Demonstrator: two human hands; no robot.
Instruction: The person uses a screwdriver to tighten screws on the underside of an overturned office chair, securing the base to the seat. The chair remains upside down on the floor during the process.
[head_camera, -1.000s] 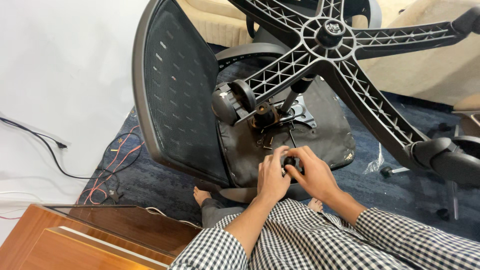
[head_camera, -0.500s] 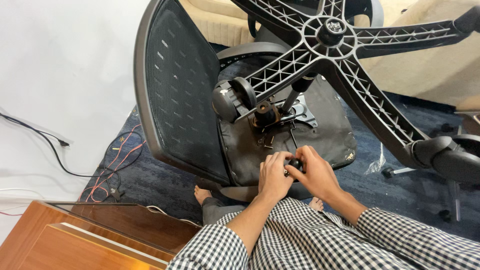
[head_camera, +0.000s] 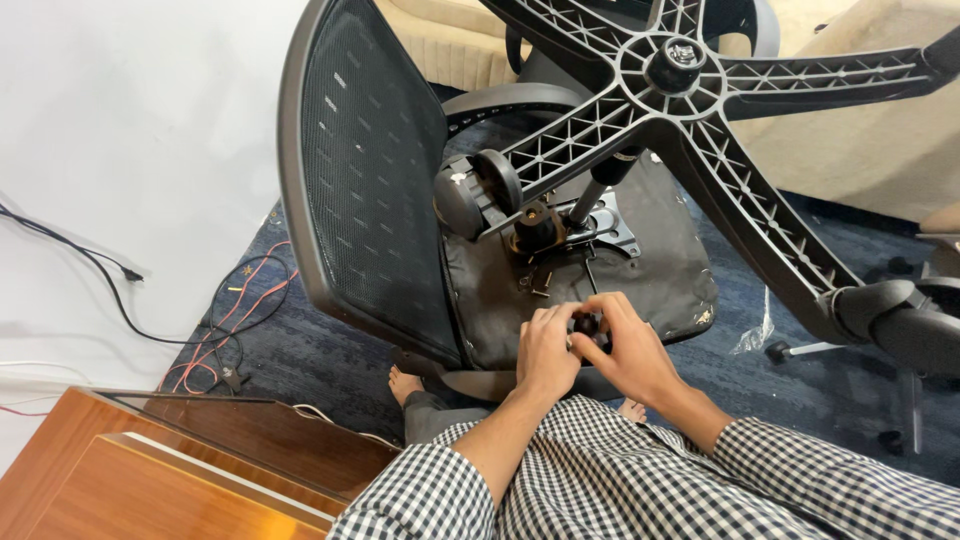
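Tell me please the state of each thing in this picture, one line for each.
Office chair: tipped over on the carpet, star base up.
Small black knob: gripped between both hands.
Left hand: closed on the knob.
Right hand: closed on the knob.
Caster: mounted on a base arm, off the floor.
Cables: loose on the floor.

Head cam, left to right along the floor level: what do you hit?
Black cable on the white wall → red wires on the carpet → mesh chair back → left hand → small black part → right hand → caster on the chair base arm.
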